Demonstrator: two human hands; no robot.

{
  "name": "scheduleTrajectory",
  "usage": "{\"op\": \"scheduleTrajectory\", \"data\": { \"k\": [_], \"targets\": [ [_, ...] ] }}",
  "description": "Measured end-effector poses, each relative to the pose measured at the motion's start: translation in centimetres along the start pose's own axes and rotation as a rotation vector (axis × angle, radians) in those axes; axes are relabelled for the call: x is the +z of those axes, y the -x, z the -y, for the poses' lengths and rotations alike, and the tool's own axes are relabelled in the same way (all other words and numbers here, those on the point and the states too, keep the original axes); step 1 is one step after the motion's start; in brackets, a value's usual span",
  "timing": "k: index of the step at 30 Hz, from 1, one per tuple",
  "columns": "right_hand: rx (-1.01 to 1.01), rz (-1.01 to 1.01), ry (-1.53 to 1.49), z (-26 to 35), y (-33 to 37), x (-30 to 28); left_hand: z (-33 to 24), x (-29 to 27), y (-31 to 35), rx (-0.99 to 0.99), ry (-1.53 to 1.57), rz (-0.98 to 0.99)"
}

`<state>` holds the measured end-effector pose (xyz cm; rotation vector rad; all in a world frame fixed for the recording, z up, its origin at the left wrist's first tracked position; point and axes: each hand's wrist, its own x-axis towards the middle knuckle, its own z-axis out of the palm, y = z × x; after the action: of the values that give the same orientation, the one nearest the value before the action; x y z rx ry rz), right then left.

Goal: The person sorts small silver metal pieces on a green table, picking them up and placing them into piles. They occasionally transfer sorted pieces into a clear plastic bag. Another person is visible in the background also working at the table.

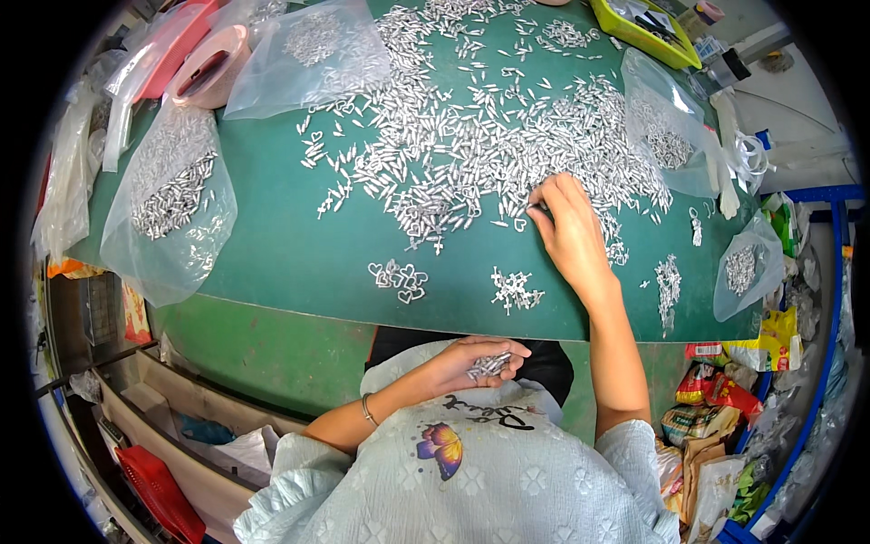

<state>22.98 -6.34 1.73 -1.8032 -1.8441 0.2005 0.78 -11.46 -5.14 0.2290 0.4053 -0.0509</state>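
Bullet-shaped silvery charms [435,195] littered the green surface [290,263]; the right hand [569,225] arched over them, curled, its pinch unclear; the left hand [459,360], palm up, cupped several.

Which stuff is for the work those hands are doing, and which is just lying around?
Seems part of the work:
right hand, at the big silver pile
left hand, cupping small silver pieces
heart pieces
cross pieces

Probably just lying around:
red container
butterfly-free lime tray

Pcs [435,201] silvery, tbl [290,249] grn, shirt [544,471] lt-blue floral.
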Motion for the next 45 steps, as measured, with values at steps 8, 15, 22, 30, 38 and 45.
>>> {"op": "scheduleTrajectory", "data": {
  "k": [8, 15, 22, 30, 38, 45],
  "targets": [
    [-0.022, -0.004, -0.061, -0.6, 0.6, 0.2, 0.1, 0.0, 0.1, -0.015, -0.011, -0.032],
    [-0.082, -0.027, 0.112, -0.4, 0.1, 0.0, 0.0, -0.1, 0.2, 0.003, 0.002, -0.043],
    [-0.064, 0.035, 0.209, -0.4, 0.3, -0.2, -0.2, 0.0, 0.2, 0.008, 0.001, -0.055],
    [-0.104, 0.022, 0.209, -0.4, 0.0, -0.7, -0.1, -0.2, 0.0, 0.003, -0.007, -0.026],
    [-0.090, 0.661, -0.476, 4.3, 4.0, -4.0, -0.5, 0.9, 1.0, 0.019, 0.135, 0.022],
    [0.012, -0.062, 0.093, -0.7, -0.3, 0.6, 0.5, -0.8, 0.2, 0.052, 0.064, 0.054]
  ]
}}
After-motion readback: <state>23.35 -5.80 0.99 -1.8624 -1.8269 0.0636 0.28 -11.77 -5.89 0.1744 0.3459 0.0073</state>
